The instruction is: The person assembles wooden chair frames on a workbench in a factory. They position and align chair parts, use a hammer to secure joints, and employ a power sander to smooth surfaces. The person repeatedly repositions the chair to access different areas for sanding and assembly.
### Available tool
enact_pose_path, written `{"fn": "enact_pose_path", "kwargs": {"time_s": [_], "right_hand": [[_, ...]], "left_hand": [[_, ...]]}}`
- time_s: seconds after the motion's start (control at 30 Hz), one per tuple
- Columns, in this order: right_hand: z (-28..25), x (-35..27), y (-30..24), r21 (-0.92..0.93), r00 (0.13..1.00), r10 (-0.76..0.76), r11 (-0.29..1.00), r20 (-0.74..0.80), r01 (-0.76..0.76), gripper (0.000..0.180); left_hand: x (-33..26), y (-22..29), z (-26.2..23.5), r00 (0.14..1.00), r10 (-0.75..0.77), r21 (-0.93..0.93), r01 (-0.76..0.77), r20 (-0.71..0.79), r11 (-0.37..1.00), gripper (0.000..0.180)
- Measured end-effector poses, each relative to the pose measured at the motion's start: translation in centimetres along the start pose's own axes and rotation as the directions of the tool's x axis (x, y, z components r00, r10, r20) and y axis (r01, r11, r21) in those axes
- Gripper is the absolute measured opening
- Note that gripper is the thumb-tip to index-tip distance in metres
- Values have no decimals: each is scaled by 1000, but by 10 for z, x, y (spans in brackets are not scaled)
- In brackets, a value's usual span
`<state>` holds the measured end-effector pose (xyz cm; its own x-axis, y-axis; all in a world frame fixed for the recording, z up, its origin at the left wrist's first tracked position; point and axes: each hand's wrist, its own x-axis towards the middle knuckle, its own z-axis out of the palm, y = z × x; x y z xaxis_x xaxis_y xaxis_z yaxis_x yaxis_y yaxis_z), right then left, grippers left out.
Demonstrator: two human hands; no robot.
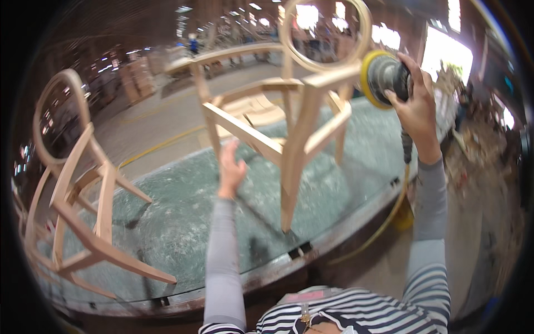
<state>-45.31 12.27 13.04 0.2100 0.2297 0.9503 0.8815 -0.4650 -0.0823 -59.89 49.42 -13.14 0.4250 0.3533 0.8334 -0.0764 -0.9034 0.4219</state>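
My right hand is wrapped round the dark body of a round orbital sander with a yellow pad rim. The sander is held upright on edge, its pad facing the end of an armrest on a bare wooden chair frame; whether they touch, I cannot tell. The frame has a round open back and stands on a green-topped bench. In front of its lower left rail, my left hand is raised with thumb and fingers apart, slightly blurred and holding nothing.
At the left, another chair frame with a round back rests on the green bench top. A yellowish hose hangs from the sander past the bench edge. Stacked wood stands beyond, and a debris heap lies at right.
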Motion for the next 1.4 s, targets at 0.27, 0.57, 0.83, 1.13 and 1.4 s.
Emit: {"fn": "enact_pose_path", "kwargs": {"time_s": [0.27,0.57,0.83,1.13,1.4], "right_hand": [[107,-237,177,-49,624,544,774,561,-632,72],[198,-404,264,-281,450,527,816,721,-506,52],[204,-376,242,-448,544,655,755,524,-478,58],[158,-241,-93,726,874,395,506,285,-465,90],[159,-243,-65,623,899,437,696,27,-357,87]], "left_hand": [[107,-25,-23,625,15,218,-295,781,930,54],[120,36,26,576,-202,391,-225,792,893,43],[120,34,20,600,-94,357,-336,794,872,45],[120,-45,-28,500,80,335,-682,862,650,47],[93,100,0,514,135,347,-728,847,592,47]]}}
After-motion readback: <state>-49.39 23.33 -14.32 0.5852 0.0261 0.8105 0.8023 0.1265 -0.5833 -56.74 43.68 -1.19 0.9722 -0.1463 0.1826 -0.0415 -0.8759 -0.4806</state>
